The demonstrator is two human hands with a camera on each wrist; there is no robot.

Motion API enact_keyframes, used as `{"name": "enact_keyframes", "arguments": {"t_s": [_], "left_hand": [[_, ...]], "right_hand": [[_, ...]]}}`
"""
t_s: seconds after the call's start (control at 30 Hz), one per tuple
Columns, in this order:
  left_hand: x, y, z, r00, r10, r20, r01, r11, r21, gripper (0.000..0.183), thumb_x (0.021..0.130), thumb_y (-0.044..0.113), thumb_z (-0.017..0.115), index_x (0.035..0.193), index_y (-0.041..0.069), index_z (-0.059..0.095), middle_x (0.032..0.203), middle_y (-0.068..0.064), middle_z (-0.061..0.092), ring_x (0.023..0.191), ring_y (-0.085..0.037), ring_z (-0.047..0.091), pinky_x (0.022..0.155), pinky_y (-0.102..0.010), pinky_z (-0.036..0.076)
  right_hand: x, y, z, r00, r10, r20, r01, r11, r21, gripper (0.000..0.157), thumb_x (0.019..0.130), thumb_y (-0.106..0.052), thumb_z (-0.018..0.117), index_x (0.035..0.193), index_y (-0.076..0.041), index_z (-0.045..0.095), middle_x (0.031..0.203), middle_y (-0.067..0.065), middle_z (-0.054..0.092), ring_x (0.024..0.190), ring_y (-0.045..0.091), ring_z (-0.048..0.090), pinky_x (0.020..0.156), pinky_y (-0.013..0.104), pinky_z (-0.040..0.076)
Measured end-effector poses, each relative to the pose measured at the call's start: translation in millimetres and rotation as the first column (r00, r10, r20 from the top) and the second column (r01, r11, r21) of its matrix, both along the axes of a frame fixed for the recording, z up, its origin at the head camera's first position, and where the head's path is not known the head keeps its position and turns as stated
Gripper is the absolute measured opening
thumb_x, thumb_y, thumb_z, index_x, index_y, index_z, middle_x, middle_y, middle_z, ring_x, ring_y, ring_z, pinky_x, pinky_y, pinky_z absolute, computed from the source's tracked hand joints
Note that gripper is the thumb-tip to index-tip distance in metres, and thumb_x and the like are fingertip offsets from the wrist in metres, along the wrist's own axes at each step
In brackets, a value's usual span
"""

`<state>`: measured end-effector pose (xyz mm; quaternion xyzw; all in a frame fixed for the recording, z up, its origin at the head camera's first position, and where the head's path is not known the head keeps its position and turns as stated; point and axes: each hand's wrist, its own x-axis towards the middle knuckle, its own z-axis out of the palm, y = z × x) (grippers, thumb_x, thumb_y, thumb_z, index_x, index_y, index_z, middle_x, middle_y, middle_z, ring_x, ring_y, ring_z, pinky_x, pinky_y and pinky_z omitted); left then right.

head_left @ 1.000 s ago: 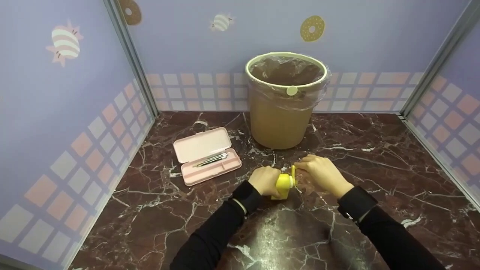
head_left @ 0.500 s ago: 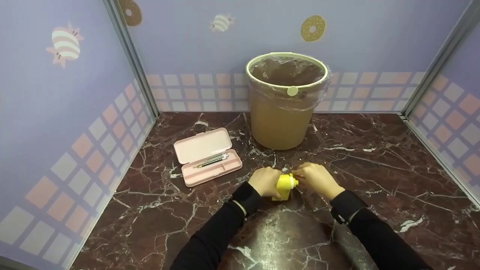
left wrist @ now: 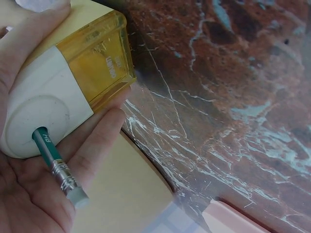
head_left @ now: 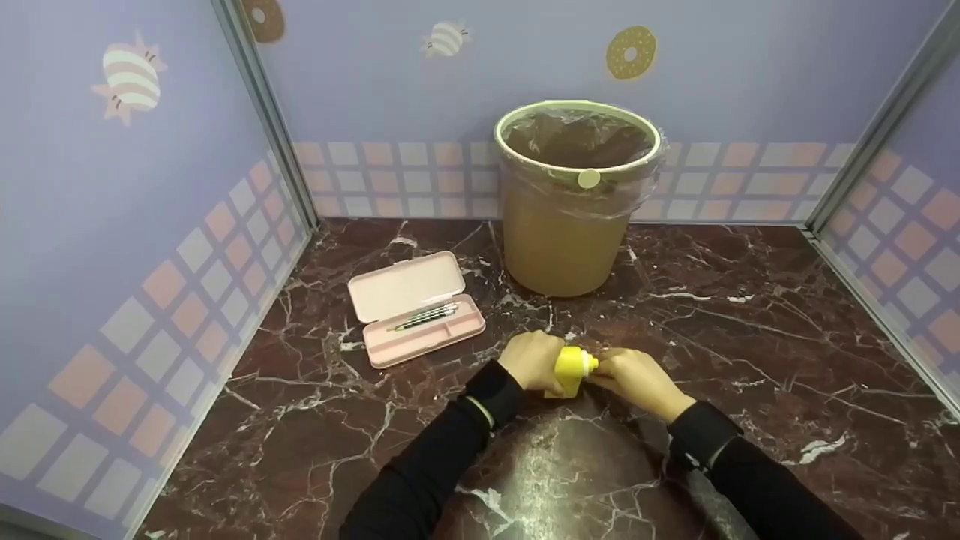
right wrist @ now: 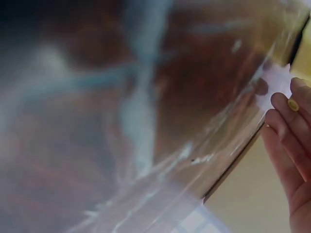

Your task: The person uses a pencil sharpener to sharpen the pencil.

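A yellow crank pencil sharpener (head_left: 568,369) is in my left hand (head_left: 531,361), whose fingers wrap round its body just above the marble table. In the left wrist view its white end (left wrist: 53,104) and amber see-through drawer (left wrist: 99,63) show. A green pencil (left wrist: 49,148) sticks out of the hole in that end, eraser outward. On the sharpener's other side, my right hand (head_left: 636,381) holds the crank. Its small yellow knob (right wrist: 293,105) shows between the fingers in the right wrist view; the crank arm is mostly hidden in the head view.
A pink pencil case (head_left: 390,354) lies open to the left, with several pencils (head_left: 426,317) in it. Behind the hands stands a tan bin (head_left: 564,247) with a clear plastic liner. Patterned walls (head_left: 375,97) enclose the dark red marble table (head_left: 315,457).
My right hand has swung round from the far side of the sharpener toward me, turning the crank with it. The left hand and the sharpener stay almost in place.
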<state>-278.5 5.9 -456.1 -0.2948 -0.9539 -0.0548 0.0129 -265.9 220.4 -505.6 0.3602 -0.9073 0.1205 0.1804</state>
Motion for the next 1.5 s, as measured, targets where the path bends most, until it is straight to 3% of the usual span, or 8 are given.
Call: {"name": "enact_keyframes", "arguments": {"t_s": [0.3, 0.8, 0.97, 1.13, 1.27, 1.5], "left_hand": [[-1.1, -0.1, -0.3, 1.0, 0.014, 0.002, -0.014, 1.0, 0.003, 0.049, 0.064, 0.04, 0.094, 0.095, 0.01, 0.072, 0.095, -0.007, 0.078, 0.085, -0.025, 0.074, 0.076, -0.039, 0.06], [-2.4, 0.7, 0.6, 1.0, 0.005, 0.028, -0.006, 1.0, 0.013, 0.046, 0.064, 0.036, 0.094, 0.095, 0.01, 0.073, 0.096, -0.007, 0.079, 0.087, -0.025, 0.075, 0.077, -0.04, 0.06], [-3.3, 1.5, -0.1, 1.0, 0.004, 0.028, -0.004, 1.0, 0.008, 0.046, 0.064, 0.037, 0.094, 0.094, 0.009, 0.072, 0.096, -0.008, 0.078, 0.087, -0.026, 0.074, 0.076, -0.04, 0.061], [-3.7, 1.3, -0.8, 1.0, 0.0, 0.019, 0.0, 1.0, 0.004, 0.047, 0.064, 0.037, 0.094, 0.095, 0.009, 0.072, 0.096, -0.007, 0.078, 0.086, -0.026, 0.074, 0.076, -0.04, 0.061], [-3.7, 0.8, -0.1, 1.0, -0.009, 0.011, 0.009, 1.0, 0.005, 0.048, 0.064, 0.038, 0.094, 0.095, 0.009, 0.072, 0.095, -0.007, 0.078, 0.085, -0.025, 0.074, 0.076, -0.039, 0.061], [-3.2, 0.4, 0.5, 1.0, -0.012, 0.022, 0.012, 1.0, 0.011, 0.046, 0.064, 0.036, 0.094, 0.096, 0.01, 0.072, 0.095, -0.007, 0.078, 0.087, -0.026, 0.074, 0.077, -0.04, 0.06]], "right_hand": [[20.1, -0.7, 4.7, 0.999, 0.047, 0.003, -0.047, 0.999, 0.02, 0.004, 0.082, -0.017, 0.082, 0.083, -0.015, 0.078, 0.081, 0.0, 0.077, 0.069, 0.018, 0.07, 0.066, 0.036, 0.059], [50.0, -4.5, 32.4, 0.998, 0.057, -0.026, -0.055, 0.994, 0.093, 0.023, 0.084, -0.019, 0.081, 0.071, -0.018, 0.062, 0.07, -0.006, 0.06, 0.06, 0.01, 0.056, 0.053, 0.029, 0.048], [53.8, -3.4, 45.4, 0.998, 0.068, -0.004, -0.067, 0.995, 0.08, 0.021, 0.084, -0.016, 0.081, 0.072, -0.017, 0.064, 0.073, -0.006, 0.066, 0.062, 0.011, 0.058, 0.055, 0.029, 0.048], [53.7, -1.6, 58.0, 0.996, 0.083, -0.023, -0.081, 0.994, 0.071, 0.006, 0.084, -0.015, 0.08, 0.087, -0.016, 0.076, 0.084, -0.001, 0.075, 0.069, 0.016, 0.067, 0.06, 0.034, 0.055], [50.4, -0.3, 68.1, 0.997, 0.067, -0.047, -0.064, 0.996, 0.069, 0.008, 0.084, -0.015, 0.081, 0.091, -0.016, 0.078, 0.077, -0.002, 0.07, 0.067, 0.014, 0.065, 0.059, 0.033, 0.054], [42.6, 0.1, 81.7, 1.0, 0.023, -0.01, -0.022, 0.996, 0.083, 0.01, 0.086, -0.018, 0.078, 0.096, -0.016, 0.08, 0.081, -0.002, 0.072, 0.071, 0.015, 0.067, 0.063, 0.035, 0.056]]}}
